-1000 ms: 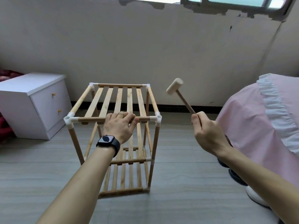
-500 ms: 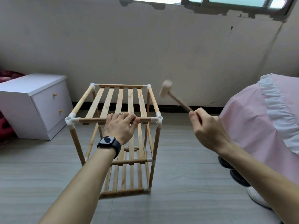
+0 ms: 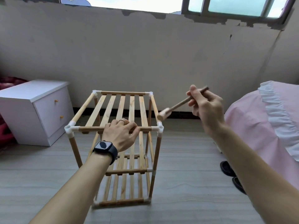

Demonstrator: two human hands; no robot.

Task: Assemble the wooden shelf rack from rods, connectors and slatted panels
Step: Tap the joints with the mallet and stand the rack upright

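Observation:
A three-tier wooden shelf rack with white corner connectors stands upright on the floor in the middle. My left hand, with a ring and a dark watch, grips the near top rod of the rack. My right hand holds a small wooden mallet by its handle. The mallet head points down and hangs just above the near right top connector.
A white two-drawer nightstand stands left of the rack. A bed with a pink cover and white frill fills the right. Dark shoes lie on the floor by the bed. A plain wall runs behind.
My right hand has swung the mallet from raised and upright down toward the near right top corner of the rack. My left hand stays on the near top rod.

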